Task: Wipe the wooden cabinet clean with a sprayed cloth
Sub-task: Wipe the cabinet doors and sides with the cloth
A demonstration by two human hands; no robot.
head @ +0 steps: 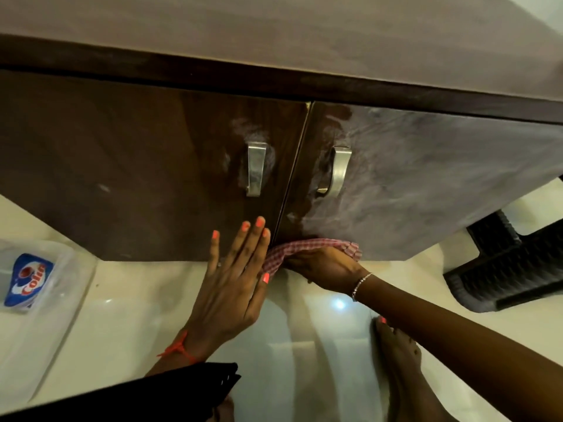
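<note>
on my feed the only container is a clear plastic spray bottle (29, 281) with a blue "colin" label, lying on the floor (152, 315) at far left; i cannot tell how much liquid it holds. the wooden cabinet (274, 77) has both doors closed. its left door (122, 166) is dark, glossy brown with a few pale smears near the handle (256, 169). the right door (441, 184) wears a milky grey film, with a dark wiped patch beside the seam. the cloth (307, 246), red-and-white checked and bunched, sits against the bottom edge of the right door, just beside the seam. my right hand (326, 266) grips it, fingers curled round the fabric. my left hand (234, 287) lies flat on the lower corner of the left door, fingers straight and spread, holding nothing. both handles are flat brushed-metal straps. the floor is glossy pale tile, and a black ribbed plastic stool (502, 269) stands at right.
</note>
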